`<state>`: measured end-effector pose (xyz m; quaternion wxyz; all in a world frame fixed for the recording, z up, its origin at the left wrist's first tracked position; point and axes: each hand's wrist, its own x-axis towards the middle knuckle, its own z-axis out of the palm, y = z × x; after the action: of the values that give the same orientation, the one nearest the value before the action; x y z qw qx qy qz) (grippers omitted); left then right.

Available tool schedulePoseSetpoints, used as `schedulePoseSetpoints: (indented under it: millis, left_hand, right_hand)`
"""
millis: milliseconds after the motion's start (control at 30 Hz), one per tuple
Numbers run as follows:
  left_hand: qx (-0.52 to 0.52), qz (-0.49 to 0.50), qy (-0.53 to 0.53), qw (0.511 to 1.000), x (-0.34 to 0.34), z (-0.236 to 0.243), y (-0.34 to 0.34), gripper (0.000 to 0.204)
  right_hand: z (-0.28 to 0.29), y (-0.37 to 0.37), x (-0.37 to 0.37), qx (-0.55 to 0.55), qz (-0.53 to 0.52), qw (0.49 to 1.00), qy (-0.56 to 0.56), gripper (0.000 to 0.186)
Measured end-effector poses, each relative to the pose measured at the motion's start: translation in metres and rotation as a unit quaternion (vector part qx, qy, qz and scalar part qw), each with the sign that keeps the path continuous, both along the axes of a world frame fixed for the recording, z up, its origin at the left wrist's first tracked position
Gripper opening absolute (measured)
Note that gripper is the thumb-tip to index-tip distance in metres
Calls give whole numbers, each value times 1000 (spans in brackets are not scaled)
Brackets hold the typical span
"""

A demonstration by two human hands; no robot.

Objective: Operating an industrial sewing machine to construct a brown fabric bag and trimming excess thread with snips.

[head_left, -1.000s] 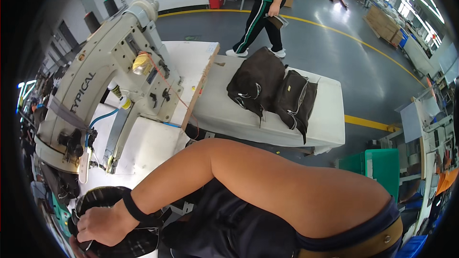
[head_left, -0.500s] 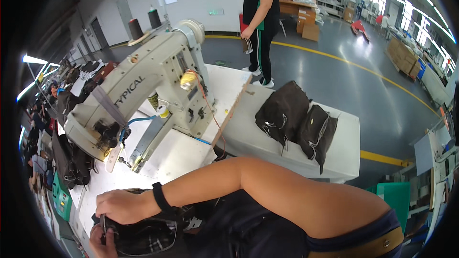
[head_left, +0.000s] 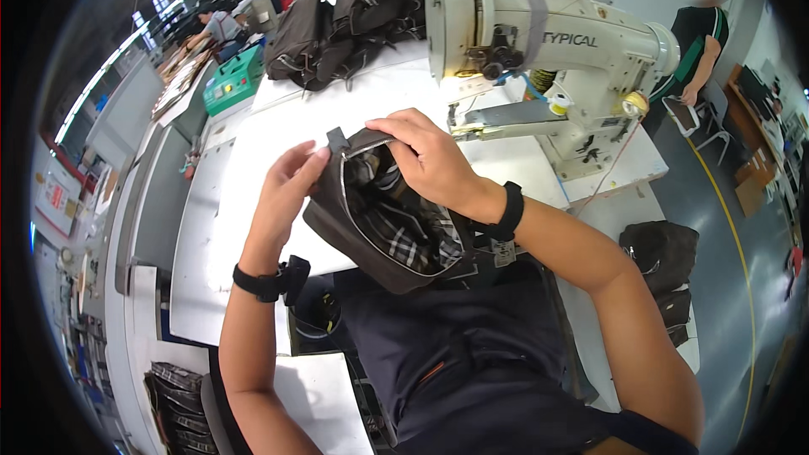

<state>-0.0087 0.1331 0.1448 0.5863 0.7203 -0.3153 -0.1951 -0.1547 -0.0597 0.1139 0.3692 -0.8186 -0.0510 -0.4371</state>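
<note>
A dark brown zippered bag point(head_left: 337, 223) with black-and-white plaid lining lies gaping at the table's near edge, against my lap. My left hand point(head_left: 291, 185) pinches the bag's far left corner, thumb and fingertips beside a small grey fabric tab point(head_left: 337, 139). My right hand point(head_left: 434, 164) grips the far rim along the zipper, its thumb inside the opening and its fingers over the outside. Just beyond the bag stands a beige sewing machine point(head_left: 581, 59), its needle area above the white table point(head_left: 240, 227).
Several dark bags point(head_left: 337, 25) are heaped at the table's far side, near a green box point(head_left: 233, 80). More dark bags point(head_left: 661, 253) rest on a light surface at right. Plaid-lined pieces point(head_left: 179, 409) sit at lower left. A person point(head_left: 695, 46) stands beyond the machine.
The view has swung left, so the machine now appears further right. Both hands remain at the bag's zippered rim; the right has shifted along it, away from the left hand.
</note>
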Motion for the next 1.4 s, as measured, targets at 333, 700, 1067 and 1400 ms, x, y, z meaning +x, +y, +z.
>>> schedulePoseSetpoints:
  millis: [333, 700, 1067, 1400]
  left_hand:
    - [34, -87, 124, 988, 27, -11, -7, 20]
    - [-243, 132, -229, 933, 45, 17, -28, 23]
    - [-239, 242, -390, 856, 48, 43, -48, 12]
    - [-323, 159, -172, 917, 98, 54, -51, 14]
  right_hand:
    - [4, 8, 2, -82, 18, 994, -67, 30]
    - [-21, 25, -35, -140, 17, 985, 95, 45]
    - [-93, 88, -42, 21, -69, 991, 116, 119]
    - [-107, 65, -6, 178, -16, 974, 141, 107]
